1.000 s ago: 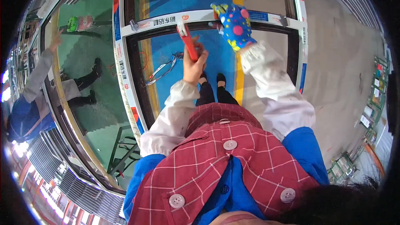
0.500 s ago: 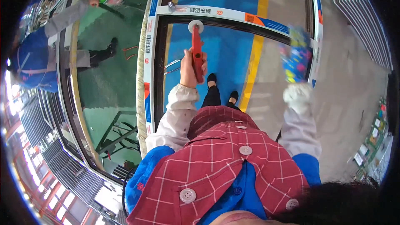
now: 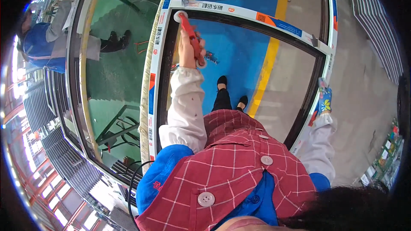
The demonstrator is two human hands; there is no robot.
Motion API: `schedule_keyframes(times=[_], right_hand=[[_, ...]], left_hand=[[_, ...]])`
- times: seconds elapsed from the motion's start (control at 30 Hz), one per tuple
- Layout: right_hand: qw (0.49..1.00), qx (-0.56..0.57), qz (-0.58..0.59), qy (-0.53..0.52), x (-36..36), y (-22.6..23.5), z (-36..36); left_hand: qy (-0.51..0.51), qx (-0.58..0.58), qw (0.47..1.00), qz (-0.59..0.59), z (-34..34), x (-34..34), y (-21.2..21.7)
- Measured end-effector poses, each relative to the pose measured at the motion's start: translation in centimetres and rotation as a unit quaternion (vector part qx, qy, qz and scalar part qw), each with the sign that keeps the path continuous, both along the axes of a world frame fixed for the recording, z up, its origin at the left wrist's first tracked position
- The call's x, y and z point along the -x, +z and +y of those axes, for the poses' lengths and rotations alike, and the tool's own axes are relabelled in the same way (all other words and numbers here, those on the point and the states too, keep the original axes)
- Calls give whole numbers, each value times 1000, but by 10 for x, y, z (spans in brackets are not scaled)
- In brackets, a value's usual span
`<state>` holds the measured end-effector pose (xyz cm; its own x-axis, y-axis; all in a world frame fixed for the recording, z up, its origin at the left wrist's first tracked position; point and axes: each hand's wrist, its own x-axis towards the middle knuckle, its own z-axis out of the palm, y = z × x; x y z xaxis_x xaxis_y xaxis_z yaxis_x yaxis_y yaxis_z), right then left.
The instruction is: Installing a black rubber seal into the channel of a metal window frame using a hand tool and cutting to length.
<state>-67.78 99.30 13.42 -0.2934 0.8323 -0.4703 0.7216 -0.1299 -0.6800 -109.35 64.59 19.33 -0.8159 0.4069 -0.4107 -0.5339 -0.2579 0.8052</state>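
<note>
My bare left hand (image 3: 187, 49) is closed round a red hand roller (image 3: 193, 38) with small white wheels at its ends. The forward wheel is at the inner far-left corner of a dark window frame (image 3: 252, 22), whose faces carry white printed film. On the frame's right bar rests my right hand (image 3: 325, 96), in a blue flower-patterned glove with grey fingertips. Its fingers appear to grip the bar's edge, though they are partly hidden. Small grey metal pieces sit at the frame's joints, one at the far left (image 3: 185, 1) and one at the right (image 3: 314, 41).
Another person (image 3: 45, 45) in blue stands at the left by a second frame (image 3: 73, 81). A padded pale edge (image 3: 145, 115) runs along the left bar. Stacked metal profiles (image 3: 379, 30) lie at the far right. My feet show through the frame's opening.
The roller has moved left to the frame's corner and tilted, showing a second wheel. My gloved right hand has come nearer and down onto the right bar. The other person's arm has drawn back.
</note>
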Motion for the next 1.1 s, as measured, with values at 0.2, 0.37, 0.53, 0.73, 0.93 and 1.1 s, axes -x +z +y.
schedule_keyframes(times=[0.2,0.37,0.53,0.73,0.93,1.1], right_hand=[[997,-70,37,-20,24,20,-21],[990,-18,123,-72,30,19,-27],[985,-90,147,-27,35,21,-29],[996,-19,79,-22,33,21,-25],[998,-50,27,-13,39,27,-28],[997,-40,59,-42,44,36,-35]], left_hand=[[51,108,993,0,31,10,2],[-32,125,988,-88,119,-105,13],[-143,7,989,-46,182,-194,-22],[-122,108,984,-69,125,-119,13],[78,62,992,-82,106,-49,18],[-183,7,980,-72,174,-176,-28]])
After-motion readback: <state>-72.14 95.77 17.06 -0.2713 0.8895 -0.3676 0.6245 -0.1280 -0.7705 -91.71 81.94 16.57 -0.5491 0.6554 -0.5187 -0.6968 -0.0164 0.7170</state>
